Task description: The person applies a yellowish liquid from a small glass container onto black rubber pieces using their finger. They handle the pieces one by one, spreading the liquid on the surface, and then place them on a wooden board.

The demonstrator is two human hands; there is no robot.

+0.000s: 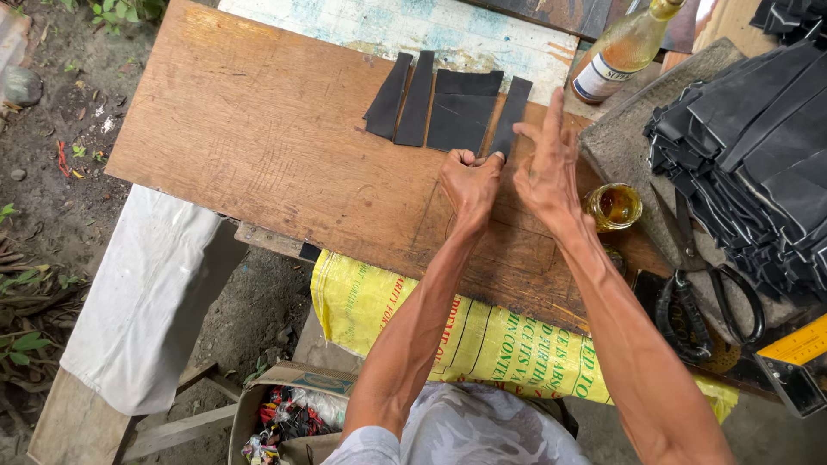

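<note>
- We see a black rubber strip [511,114] lying flat on the bench [258,138], long axis pointing away and slightly right.
- Our left hand [469,181] pinches its near end in a narrow grip.
- Our right hand [548,168] hovers just beside, fingers spread wide, holding nothing.
- Three more strips [435,108] lie just left.

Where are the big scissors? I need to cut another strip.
In the head view, the scissors lie at the right edge of the bench, right of the small jar and below the stack of black strips.
</note>
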